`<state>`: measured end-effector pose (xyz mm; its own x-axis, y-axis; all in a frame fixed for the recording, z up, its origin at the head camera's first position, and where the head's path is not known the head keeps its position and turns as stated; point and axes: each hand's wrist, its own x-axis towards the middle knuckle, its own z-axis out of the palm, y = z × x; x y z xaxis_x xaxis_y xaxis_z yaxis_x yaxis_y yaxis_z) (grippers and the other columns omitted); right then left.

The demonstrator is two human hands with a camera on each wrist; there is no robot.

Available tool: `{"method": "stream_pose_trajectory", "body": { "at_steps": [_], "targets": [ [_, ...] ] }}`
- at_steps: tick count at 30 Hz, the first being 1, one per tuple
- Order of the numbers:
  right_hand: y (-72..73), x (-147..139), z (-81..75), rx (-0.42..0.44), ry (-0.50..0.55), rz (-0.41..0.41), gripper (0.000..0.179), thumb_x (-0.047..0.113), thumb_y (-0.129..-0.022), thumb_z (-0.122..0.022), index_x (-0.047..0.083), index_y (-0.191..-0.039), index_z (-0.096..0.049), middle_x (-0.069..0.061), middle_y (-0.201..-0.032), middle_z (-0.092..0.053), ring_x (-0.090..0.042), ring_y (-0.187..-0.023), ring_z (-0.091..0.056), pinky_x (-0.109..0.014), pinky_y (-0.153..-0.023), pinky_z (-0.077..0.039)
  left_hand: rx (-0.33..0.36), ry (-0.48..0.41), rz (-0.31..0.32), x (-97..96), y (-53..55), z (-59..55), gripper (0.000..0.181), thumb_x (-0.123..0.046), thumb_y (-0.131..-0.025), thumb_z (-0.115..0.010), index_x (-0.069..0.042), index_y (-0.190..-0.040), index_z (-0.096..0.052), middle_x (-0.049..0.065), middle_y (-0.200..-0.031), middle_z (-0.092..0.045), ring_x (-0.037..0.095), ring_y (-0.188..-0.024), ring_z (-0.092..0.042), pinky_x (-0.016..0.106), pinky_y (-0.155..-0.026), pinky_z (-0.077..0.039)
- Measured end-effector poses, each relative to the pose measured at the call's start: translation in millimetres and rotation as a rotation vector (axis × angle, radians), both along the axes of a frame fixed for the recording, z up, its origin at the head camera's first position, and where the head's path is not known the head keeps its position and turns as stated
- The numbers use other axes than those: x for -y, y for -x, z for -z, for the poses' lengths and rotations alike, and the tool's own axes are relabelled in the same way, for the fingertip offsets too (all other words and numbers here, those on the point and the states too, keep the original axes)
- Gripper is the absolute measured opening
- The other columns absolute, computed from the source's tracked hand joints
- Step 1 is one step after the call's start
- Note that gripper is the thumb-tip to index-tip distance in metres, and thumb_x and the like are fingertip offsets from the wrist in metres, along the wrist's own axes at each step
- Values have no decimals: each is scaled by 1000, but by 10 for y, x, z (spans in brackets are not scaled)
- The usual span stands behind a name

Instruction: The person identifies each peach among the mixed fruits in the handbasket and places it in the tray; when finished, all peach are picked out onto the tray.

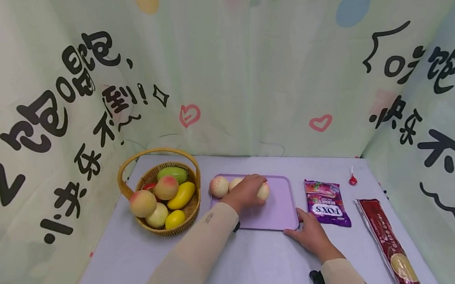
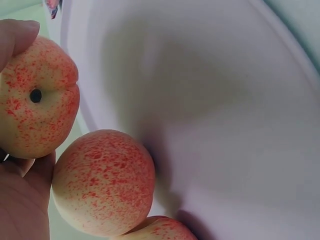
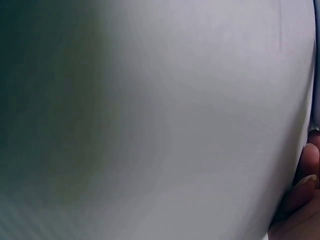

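A pink-and-cream peach (image 2: 47, 112) is in my left hand (image 1: 247, 191), with thumb and fingers around it, at the back of the lilac tray (image 1: 278, 209). Beside it, two more peaches sit in a row along the tray's back edge: the middle peach (image 2: 105, 182), partly covered by the hand in the head view, and the leftmost peach (image 1: 219, 187) at the corner. My right hand (image 1: 313, 235) holds the tray's front right corner, thumb at the front edge and fingers at the right side. In the right wrist view only its fingertips (image 3: 309, 160) show, at the far right.
Left of the tray stands a wicker basket (image 1: 195, 202) with a tall handle, full of peaches, yellow fruits and a green one. To the right lie a purple FOX'S Berries bag (image 1: 327, 203), a small red-wrapped lollipop (image 1: 352, 179) and a long red pasta packet (image 1: 387, 241). Printed curtains surround the table.
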<state>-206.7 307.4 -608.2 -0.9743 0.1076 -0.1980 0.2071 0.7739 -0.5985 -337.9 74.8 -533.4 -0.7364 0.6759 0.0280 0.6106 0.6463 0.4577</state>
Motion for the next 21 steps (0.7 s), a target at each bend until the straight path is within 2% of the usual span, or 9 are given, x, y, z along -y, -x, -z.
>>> {"method": "stream_pose_trajectory", "body": {
  "at_steps": [5, 9, 14, 21],
  "targets": [
    [3, -16, 5, -2, 6, 2, 103, 51, -81, -84, -2, -156, -35, -21, -134, -59, -33, -116, -57, -59, -102, -48, -7, 20, -8, -27, 30, 44, 72, -27, -86, -81, -14, -150, -50, 4, -149, -53, 21, -139, -47, 30, -112, -43],
    [8, -9, 8, -10, 8, 0, 101, 49, -81, -84, -1, -155, -36, -21, -133, -59, -34, -115, -57, -58, -100, -49, -6, 39, -19, -54, 33, 40, 72, -27, -86, -81, -15, -150, -50, 4, -150, -52, 20, -140, -47, 31, -112, -43],
    [14, -15, 22, -23, -9, 3, 99, 46, -82, -84, -3, -155, -36, -21, -133, -60, -35, -117, -57, -58, -102, -48, -26, 73, -3, -109, 21, 34, 69, -27, -87, -81, -14, -148, -52, 5, -150, -52, 21, -140, -48, 31, -114, -42],
    [12, -24, 47, -9, 1, 10, 105, 52, -80, -84, -3, -155, -36, -21, -132, -59, -36, -119, -57, -61, -103, -47, -43, 89, 6, -152, 7, 81, 67, -26, -87, -81, -14, -147, -53, 5, -150, -53, 21, -141, -45, 29, -115, -40]
  ]
}}
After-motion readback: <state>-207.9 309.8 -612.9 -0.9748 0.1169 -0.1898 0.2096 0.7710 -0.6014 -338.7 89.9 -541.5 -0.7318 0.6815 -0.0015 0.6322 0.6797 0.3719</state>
